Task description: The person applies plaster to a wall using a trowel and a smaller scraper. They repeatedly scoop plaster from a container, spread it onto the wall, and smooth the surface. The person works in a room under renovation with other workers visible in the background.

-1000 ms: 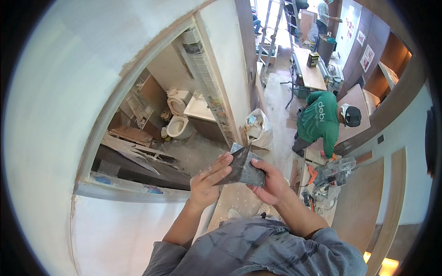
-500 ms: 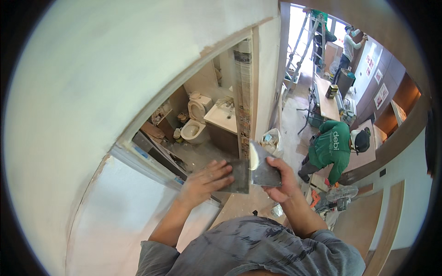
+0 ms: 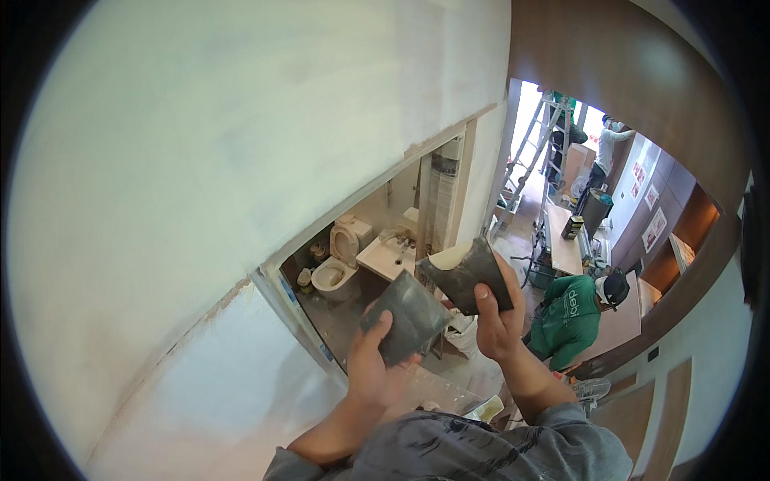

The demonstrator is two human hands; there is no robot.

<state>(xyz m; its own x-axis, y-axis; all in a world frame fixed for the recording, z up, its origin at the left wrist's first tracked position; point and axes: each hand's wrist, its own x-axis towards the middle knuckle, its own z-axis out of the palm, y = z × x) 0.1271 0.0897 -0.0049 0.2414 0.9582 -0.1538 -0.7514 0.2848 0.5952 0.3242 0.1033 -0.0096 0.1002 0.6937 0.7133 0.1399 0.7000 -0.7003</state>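
My left hand point(image 3: 373, 370) is closed round a flat, dark, square putty scraper point(image 3: 406, 322), its thumb lying across the face. A second dark putty scraper point(image 3: 475, 282) is gripped in my right hand point(image 3: 499, 327), thumb pressed flat on it. Cream-coloured putty point(image 3: 449, 256) covers the far edge of that right-hand scraper. Both blades are tilted, side by side in front of my chest, with their near corners almost meeting; whether they touch I cannot tell. To the left stands a pale, smoothed wall point(image 3: 241, 144) with patchy tones.
A doorway frame point(image 3: 301, 321) opens onto a bathroom with a toilet point(image 3: 333, 276) and basin point(image 3: 389, 255). A co-worker in green point(image 3: 565, 317) bends at a bench on the right. Farther off are a ladder point(image 3: 529, 152), a worktable point(image 3: 564, 248) and another person point(image 3: 605, 152).
Both hands have lifted the scrapers and tilted them. My left hand has turned, bringing its thumb across the blade's face. The view has swung, showing more wall and the brown panel above.
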